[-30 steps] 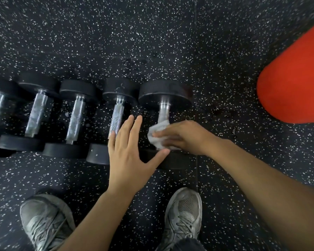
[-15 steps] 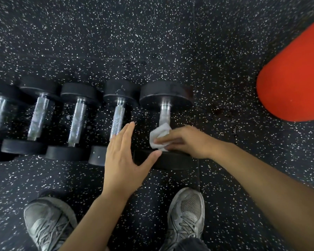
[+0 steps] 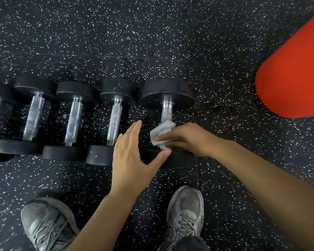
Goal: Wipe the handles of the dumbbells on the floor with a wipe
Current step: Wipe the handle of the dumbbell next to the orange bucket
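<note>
Wipe (image 3: 161,133) pinched in right hand (image 3: 187,138), pressed on handle (image 3: 166,111) of rightmost dumbbell (image 3: 168,95) on floor (image 3: 152,33). Left hand (image 3: 132,156) spread flat, steadying near end. Judgement: early stage; four handles left of it look unwiped.

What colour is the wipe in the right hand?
White; the wipe, pinched by the right hand, shows best in the head view.

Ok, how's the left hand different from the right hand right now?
The left hand is open and flat, fingers straight, holding nothing; the right hand is curled, pinching a white wipe. The left hand sits over the near weight plate; the right hand is at that dumbbell's handle. Both are bare.
</note>
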Demonstrator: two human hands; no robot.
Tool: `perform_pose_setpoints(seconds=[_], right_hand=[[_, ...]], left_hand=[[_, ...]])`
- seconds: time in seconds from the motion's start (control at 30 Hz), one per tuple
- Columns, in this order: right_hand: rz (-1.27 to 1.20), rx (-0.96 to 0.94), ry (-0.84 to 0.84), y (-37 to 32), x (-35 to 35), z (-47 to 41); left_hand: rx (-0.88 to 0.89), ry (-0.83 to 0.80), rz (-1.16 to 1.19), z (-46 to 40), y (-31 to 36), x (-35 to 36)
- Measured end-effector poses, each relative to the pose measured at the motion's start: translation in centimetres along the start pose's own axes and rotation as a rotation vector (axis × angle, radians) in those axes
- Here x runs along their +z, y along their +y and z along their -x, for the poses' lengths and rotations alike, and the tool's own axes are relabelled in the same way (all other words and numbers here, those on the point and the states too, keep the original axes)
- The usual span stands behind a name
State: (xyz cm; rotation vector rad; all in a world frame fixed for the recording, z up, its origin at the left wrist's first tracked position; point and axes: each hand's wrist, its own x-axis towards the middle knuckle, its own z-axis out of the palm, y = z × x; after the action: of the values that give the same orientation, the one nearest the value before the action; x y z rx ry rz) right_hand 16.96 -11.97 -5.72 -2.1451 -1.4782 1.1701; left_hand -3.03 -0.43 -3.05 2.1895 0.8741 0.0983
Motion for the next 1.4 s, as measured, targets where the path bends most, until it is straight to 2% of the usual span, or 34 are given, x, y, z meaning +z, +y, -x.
perform_pose_setpoints(seconds=[0.07,0.13,0.27,0.33,0.4,0.5,0.6,0.67,0.77,0.83,0.87,0.93,1.03,1.1,1.17,1.3,1.4], right_hand=[[-0.027,-0.004,-0.044,0.1,-0.4,0.2],[0.062,0.006,-0.011,0.2,-1.2,-0.2],[0.211,0.087,0.290,1.1,-2.3,-1.3],[0.189,0.111,0.344,1.1,-2.2,-1.3],[0.158,0.099,0.241,1.0,-2.0,-0.6],[0.031,0.095,-0.015,0.8,-1.5,1.1],[-0.041,0.064,-0.094,1.1,-1.3,1.8],[0.022,0.080,-0.030,1.1,-1.7,1.4],[0.173,0.120,0.245,1.6,-2.5,0.5],[0.160,0.142,0.374,1.8,-2.6,0.3],[0.141,0.146,0.380,2.0,-2.4,0.4],[0.093,0.121,0.275,2.0,-2.1,0.8],[0.002,0.090,0.012,1.5,-1.6,1.9],[-0.031,0.080,-0.046,1.7,-1.3,2.1],[-0.041,0.102,0.037,1.9,-1.2,1.8],[-0.083,0.121,0.424,1.9,-1.3,1.0],[-0.041,0.111,0.419,1.7,-0.5,0.8]], left_hand=[[0.006,0.003,0.005,0.0,0.3,0.3],[0.025,0.005,0.000,-0.1,0.8,0.6],[0.039,-0.012,-0.002,-0.4,1.7,1.2],[0.065,-0.020,-0.018,-0.4,2.2,1.5],[0.105,-0.019,-0.001,-0.2,2.6,1.7],[0.126,0.002,0.047,0.3,2.3,1.9],[0.096,0.000,0.050,0.7,1.8,2.3],[0.079,-0.005,0.062,0.6,2.1,2.6],[0.065,-0.033,0.074,0.5,2.7,2.8],[0.058,-0.044,0.075,0.5,2.9,2.8],[0.059,-0.045,0.069,0.4,3.0,2.8],[0.067,-0.048,0.053,0.3,3.1,2.9],[0.076,-0.050,0.036,0.2,3.1,2.8],[0.073,-0.049,0.040,0.2,2.9,2.7],[0.070,-0.041,0.037,0.2,2.6,2.5],[0.051,-0.022,0.026,0.3,2.1,1.8],[0.034,-0.017,0.017,0.3,1.5,1.1]])
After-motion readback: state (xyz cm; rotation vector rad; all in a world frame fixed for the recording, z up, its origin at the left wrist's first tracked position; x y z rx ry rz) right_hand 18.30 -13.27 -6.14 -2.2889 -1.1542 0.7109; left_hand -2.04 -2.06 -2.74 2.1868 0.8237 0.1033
